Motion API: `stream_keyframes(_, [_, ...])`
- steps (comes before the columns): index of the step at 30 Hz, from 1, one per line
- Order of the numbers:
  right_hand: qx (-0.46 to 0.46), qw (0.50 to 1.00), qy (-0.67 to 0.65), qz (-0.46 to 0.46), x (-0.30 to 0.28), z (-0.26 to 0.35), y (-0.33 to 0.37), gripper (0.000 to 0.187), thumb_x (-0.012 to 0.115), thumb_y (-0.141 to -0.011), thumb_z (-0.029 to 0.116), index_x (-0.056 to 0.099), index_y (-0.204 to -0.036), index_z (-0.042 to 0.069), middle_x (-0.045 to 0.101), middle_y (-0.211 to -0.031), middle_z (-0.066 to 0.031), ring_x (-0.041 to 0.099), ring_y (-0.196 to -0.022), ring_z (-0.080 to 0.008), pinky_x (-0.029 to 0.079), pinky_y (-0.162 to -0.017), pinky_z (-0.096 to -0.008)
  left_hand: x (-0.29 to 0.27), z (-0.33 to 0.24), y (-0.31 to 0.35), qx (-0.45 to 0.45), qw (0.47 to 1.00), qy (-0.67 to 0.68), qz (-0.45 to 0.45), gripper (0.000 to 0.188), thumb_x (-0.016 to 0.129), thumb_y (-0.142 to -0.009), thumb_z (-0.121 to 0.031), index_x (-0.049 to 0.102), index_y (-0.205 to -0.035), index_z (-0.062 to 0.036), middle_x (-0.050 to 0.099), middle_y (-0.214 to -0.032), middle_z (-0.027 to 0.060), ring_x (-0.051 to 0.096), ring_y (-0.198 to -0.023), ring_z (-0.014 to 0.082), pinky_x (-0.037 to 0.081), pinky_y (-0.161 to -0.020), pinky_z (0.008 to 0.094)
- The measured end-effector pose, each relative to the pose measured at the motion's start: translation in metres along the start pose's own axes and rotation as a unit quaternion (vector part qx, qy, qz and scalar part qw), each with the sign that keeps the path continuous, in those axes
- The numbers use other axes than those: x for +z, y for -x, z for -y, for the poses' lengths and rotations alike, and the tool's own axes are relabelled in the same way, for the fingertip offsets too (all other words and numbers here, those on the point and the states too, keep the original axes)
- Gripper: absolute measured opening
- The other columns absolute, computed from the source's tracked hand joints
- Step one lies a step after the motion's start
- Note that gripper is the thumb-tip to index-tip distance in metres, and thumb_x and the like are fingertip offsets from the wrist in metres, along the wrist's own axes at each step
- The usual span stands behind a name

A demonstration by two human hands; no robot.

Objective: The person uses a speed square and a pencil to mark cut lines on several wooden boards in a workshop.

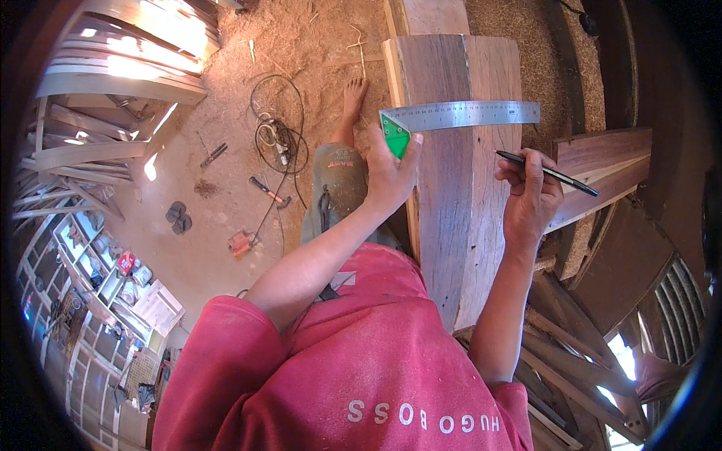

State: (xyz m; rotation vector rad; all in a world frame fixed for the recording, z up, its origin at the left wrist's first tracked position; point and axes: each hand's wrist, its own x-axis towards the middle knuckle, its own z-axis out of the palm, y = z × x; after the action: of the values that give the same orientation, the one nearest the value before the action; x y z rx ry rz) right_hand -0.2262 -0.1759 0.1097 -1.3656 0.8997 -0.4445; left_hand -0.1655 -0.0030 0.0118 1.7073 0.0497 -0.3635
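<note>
My left hand is closed round the green handle of a try square, at the left edge of a wooden board. The square's steel ruler blade lies across the board and reaches past its right edge. In my right hand is a black pen, pinched between thumb and fingers. Its tip points left, over the right part of the board and a little nearer to me than the blade. Whether the tip touches the wood I cannot tell. The board is made of a darker strip and a lighter strip side by side.
More planks lie to the right, beside timber offcuts. On the dusty floor at left are a hammer, pliers, a coiled cable, an orange tool and dark sandals. Stacked curved timber stands far left.
</note>
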Motion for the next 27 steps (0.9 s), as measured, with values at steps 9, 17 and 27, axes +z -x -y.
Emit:
stream_keyframes(9, [0.028, 0.998, 0.048, 0.022, 0.019, -0.001, -0.009, 0.020, 0.063, -0.102, 0.016, 0.066, -0.104, -0.004, 0.073, -0.087, -0.0150, 0.073, -0.074, -0.0194, 0.061, -0.065, -0.0323, 0.001, 0.003, 0.000, 0.003, 1.000, -0.012, 0.000, 0.036, 0.068, -0.098, -0.021, 0.040, -0.107, 0.0001, 0.067, -0.087, 0.0148, 0.067, -0.077, 0.0206, 0.052, -0.068, 0.0376])
stream_keyframes(17, [0.029, 0.978, 0.150, 0.141, 0.072, -0.031, -0.040, 0.023, 0.066, -0.101, 0.020, 0.067, -0.105, -0.003, 0.073, -0.089, -0.0100, 0.073, -0.078, -0.0164, 0.058, -0.067, -0.0273, 0.002, 0.000, -0.001, 0.005, 1.000, -0.016, -0.020, 0.036, 0.068, -0.097, -0.021, 0.044, -0.112, 0.0005, 0.068, -0.088, 0.0151, 0.068, -0.078, 0.0239, 0.052, -0.071, 0.0397])
stream_keyframes(27, [0.034, 0.966, 0.173, 0.192, 0.094, -0.051, -0.047, 0.024, 0.070, -0.098, 0.021, 0.068, -0.103, -0.002, 0.072, -0.084, -0.0079, 0.071, -0.075, -0.0132, 0.056, -0.065, -0.0251, 0.001, 0.001, 0.001, -0.028, 0.999, -0.024, -0.009, 0.044, 0.069, -0.097, -0.025, 0.043, -0.120, 0.0011, 0.066, -0.095, 0.0175, 0.066, -0.084, 0.0266, 0.051, -0.074, 0.0415])
